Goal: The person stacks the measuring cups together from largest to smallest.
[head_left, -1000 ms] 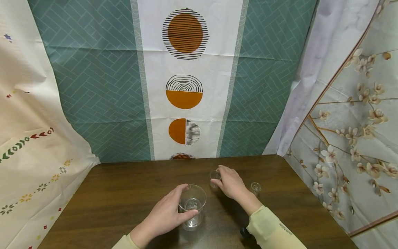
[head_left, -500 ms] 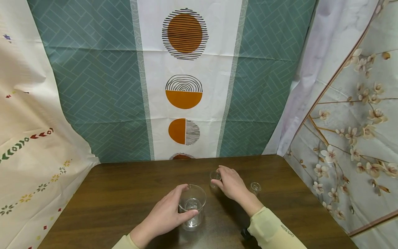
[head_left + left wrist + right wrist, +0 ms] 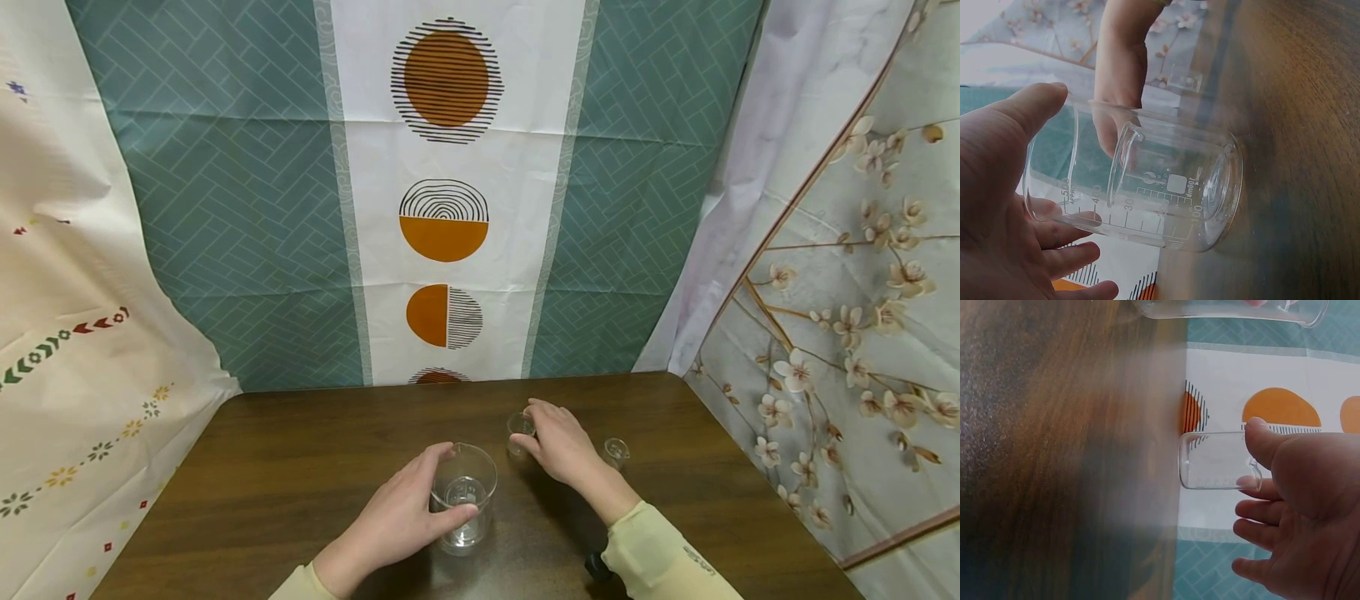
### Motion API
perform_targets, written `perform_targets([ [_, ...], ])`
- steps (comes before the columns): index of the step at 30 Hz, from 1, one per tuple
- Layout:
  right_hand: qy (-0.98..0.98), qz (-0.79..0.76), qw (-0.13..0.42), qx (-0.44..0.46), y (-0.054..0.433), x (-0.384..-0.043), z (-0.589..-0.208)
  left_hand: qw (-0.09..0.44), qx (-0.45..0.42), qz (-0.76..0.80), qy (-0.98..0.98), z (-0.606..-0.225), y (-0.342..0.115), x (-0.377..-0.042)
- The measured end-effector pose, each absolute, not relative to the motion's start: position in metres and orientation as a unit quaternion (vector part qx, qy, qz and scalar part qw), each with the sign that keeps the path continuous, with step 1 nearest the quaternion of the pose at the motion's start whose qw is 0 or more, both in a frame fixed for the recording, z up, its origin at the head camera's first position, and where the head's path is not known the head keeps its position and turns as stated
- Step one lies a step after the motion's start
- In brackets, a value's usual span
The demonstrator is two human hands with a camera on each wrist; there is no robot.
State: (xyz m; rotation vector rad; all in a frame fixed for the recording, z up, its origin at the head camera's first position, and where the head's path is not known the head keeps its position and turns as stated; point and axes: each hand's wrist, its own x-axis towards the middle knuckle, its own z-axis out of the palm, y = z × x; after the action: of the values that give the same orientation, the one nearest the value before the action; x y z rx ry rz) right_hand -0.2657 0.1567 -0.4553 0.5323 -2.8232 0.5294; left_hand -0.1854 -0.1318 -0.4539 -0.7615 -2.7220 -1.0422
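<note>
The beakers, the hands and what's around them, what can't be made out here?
Head view: the lower part of the rightmost beaker, hidden by the right forearm.
Head view: what the black object is; the right sleeve partly covers it.
Left wrist view: fingertips of the right hand, blurred behind the large beaker.
Right wrist view: the large beaker, cut off by the top edge.
Right wrist view: markings on the held small beaker, too faint to read.
</note>
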Motion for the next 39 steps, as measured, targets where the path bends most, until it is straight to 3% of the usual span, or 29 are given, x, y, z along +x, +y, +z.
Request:
perform_targets([
  [39, -0.958, 0.188, 0.110, 0.188, 0.153, -0.251, -0.447, 0.061, -0.253, -0.338, -0.905, -0.454, -0.133, -0.186],
])
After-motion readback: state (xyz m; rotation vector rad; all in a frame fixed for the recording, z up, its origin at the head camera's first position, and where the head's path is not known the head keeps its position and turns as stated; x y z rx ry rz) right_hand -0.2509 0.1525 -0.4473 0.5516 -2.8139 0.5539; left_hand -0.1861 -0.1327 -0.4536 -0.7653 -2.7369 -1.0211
